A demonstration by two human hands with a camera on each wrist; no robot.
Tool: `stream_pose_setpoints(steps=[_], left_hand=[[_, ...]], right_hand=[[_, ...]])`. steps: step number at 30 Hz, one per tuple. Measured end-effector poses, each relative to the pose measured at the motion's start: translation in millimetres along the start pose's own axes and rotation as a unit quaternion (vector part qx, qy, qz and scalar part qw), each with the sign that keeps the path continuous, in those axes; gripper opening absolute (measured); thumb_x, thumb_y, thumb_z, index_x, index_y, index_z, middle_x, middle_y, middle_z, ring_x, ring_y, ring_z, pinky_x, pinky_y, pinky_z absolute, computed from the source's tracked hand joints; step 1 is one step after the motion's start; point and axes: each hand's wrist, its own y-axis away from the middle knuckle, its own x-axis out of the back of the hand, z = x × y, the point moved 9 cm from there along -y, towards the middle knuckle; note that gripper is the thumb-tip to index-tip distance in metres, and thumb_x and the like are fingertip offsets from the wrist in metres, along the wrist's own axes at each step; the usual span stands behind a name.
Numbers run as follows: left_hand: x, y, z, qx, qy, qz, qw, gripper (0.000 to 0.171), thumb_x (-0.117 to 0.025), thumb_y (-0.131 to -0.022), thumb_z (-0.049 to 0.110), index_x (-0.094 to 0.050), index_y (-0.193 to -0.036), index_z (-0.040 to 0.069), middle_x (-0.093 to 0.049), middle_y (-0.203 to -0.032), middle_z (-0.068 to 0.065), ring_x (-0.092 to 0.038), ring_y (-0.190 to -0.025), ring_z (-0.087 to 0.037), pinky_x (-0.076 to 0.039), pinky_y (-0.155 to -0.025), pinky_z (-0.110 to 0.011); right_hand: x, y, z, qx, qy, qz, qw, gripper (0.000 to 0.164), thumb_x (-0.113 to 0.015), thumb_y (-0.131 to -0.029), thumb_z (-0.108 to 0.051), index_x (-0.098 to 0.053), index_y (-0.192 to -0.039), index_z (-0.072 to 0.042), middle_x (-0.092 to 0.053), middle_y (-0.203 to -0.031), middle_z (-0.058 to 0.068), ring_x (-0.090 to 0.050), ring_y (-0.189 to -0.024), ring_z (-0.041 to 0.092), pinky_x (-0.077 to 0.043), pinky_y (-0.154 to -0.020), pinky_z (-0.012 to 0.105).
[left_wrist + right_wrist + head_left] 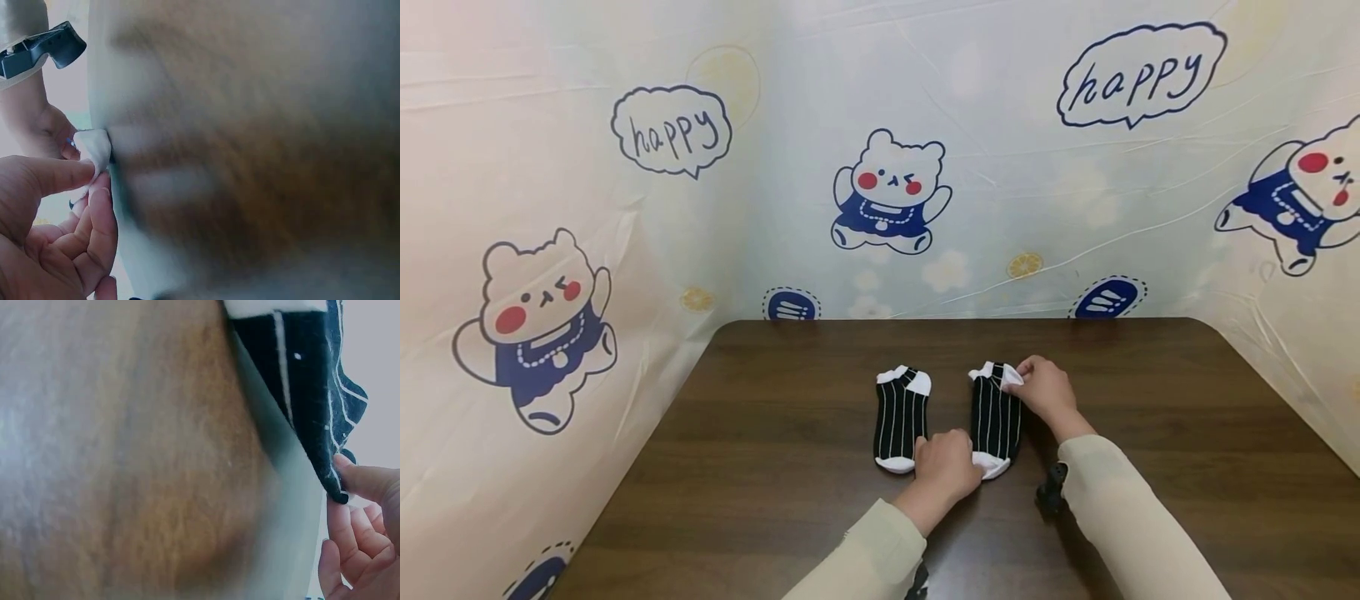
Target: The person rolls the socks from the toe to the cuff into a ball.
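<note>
Two black ankle socks with thin white stripes and white toes and heels lie side by side on the table. In the head view, my left hand (948, 463) is between them, at the toe of the right sock (995, 423). The left wrist view shows its thumb and finger pinching the white toe fabric (95, 147). My right hand (1048, 390) pinches the same sock near its white heel, at the upper right. In the right wrist view, thumb and finger grip an edge of the striped fabric (306, 381). The left sock (900, 421) lies flat, partly behind my left hand.
The brown wooden table (760, 500) has rounded far corners. A pale curtain (790, 100) printed with bears and "happy" bubbles stands behind it and along both sides. A black wrist device (1051, 490) sits under my right sleeve.
</note>
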Motion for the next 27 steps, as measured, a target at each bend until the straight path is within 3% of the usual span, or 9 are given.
stream_pose_setpoints(steps=[15,27], left_hand=[[9.8,3.4,-2.9,-0.017,0.033,0.026,0.9990,0.038,-0.075,-0.072,0.028,-0.044,-0.052,0.019,-0.045,-0.051,0.007,-0.056,-0.058,-0.019,-0.034,-0.062,-0.034],[31.0,6.1,-13.3,-0.021,0.059,0.054,0.9966,0.030,-0.075,-0.072,0.028,-0.050,-0.058,0.020,-0.047,-0.054,0.010,-0.055,-0.058,-0.017,-0.035,-0.062,-0.033]], right_hand=[[12,4,-7,0.016,-0.028,0.022,0.999,0.032,-0.077,-0.081,-0.023,-0.059,-0.096,0.000,-0.062,-0.088,0.014,-0.056,-0.079,0.028,-0.044,-0.072,0.042],[25,6,-30,0.039,-0.055,0.048,0.997,0.033,-0.077,-0.081,-0.024,-0.059,-0.096,-0.002,-0.062,-0.084,0.011,-0.056,-0.075,0.026,-0.042,-0.066,0.037]])
